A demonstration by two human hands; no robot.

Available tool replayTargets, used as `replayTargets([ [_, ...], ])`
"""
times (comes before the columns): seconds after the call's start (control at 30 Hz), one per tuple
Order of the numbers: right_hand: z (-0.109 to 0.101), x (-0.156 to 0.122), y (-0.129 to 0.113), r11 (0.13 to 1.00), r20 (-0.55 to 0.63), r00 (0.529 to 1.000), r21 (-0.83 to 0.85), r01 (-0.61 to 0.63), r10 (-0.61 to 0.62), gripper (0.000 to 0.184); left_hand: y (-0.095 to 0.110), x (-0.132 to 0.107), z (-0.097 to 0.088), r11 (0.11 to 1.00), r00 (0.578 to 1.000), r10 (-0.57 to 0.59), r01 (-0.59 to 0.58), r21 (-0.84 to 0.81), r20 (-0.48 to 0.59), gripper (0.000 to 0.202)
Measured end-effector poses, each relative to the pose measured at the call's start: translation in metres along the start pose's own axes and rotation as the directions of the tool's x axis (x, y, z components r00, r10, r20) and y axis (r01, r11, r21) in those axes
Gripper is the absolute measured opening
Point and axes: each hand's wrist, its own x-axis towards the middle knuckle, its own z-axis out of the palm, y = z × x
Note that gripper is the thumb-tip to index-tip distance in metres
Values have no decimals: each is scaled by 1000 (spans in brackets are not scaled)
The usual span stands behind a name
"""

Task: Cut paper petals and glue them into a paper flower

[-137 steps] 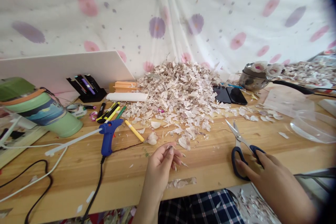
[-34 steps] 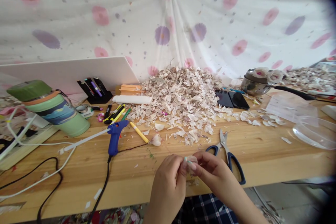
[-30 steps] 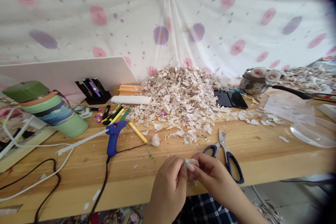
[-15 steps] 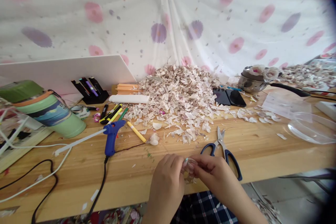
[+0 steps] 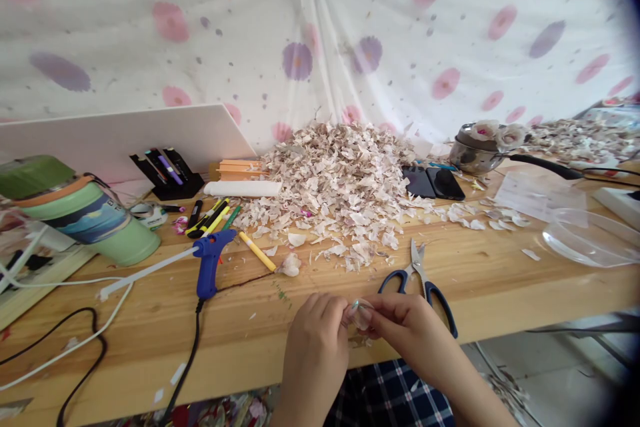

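Observation:
Between my two hands, close to the table's front edge, is a thin translucent garlic skin (image 5: 361,320). My left hand (image 5: 320,330) grips its left side with the fingers closed, their tips partly hidden. The thumb and fingers of my right hand (image 5: 403,320) pinch it from the right. Scissors (image 5: 419,273) with dark blue handles lie slightly open just beyond my right hand. Ahead of my left hand, a pale flower-like piece (image 5: 290,265) rests at the end of a brown stem. A large heap of dry garlic skins (image 5: 340,187) spreads across the table behind.
On the left are a blue glue gun (image 5: 213,263) with a white glue stick and black cord, markers (image 5: 213,217), and a green tumbler (image 5: 110,220). Two phones (image 5: 434,183), a small pot (image 5: 473,150) with pale flowers and a clear plastic dish (image 5: 590,240) stand on the right.
The garlic skin has turned slightly between my fingers, showing more of its face. The view has shifted a little; both hands stay in about the same place.

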Motion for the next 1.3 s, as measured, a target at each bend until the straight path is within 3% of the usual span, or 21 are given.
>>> replayTargets([
  [0.2, 1, -1, -1, 999, 17, 999, 21, 32, -32, 25, 1, 0, 1, 1000, 1000, -28, 28, -5, 4, 18],
  [0.4, 4, 2, 3, 990, -11, 998, 121, 67, -66, 24, 2, 0, 0, 999, 999, 26, -25, 25, -28, 14],
  [0.93, 0, 1, -4, 996, 44, 997, -60, 61, -59, 35, 2, 2, 0, 998, 999, 33, -31, 59, -32, 18],
  [1.3, -2, -1, -6, 995, 29, 997, -66, 78, -77, 31, 3, 2, 1, 998, 997, 35, -32, 49, -66, 16],
])
